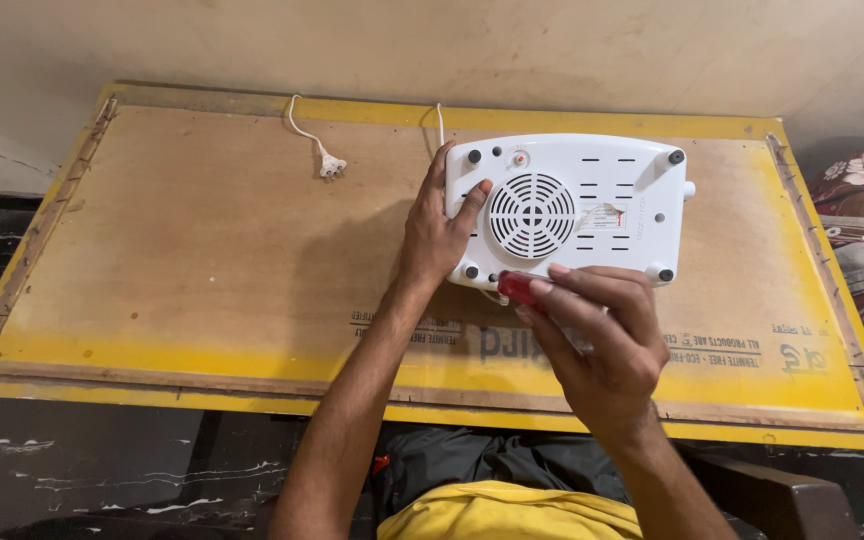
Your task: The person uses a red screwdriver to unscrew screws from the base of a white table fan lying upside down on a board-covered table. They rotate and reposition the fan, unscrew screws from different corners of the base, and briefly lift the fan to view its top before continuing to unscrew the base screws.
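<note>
My left hand steadies the upturned white appliance; right hand grips a red-handled screwdriver at a base screw; next needs firm, straight turning.

Left half of the surface lies open; only a plug and cord sit upper centre, beside the white appliance.

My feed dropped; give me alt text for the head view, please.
A white appliance lies underside up on a yellow-edged plywood board; the left hand steadies its left edge while the right hand holds a red-handled tool at its near edge. Its white plug lies loose.
</note>
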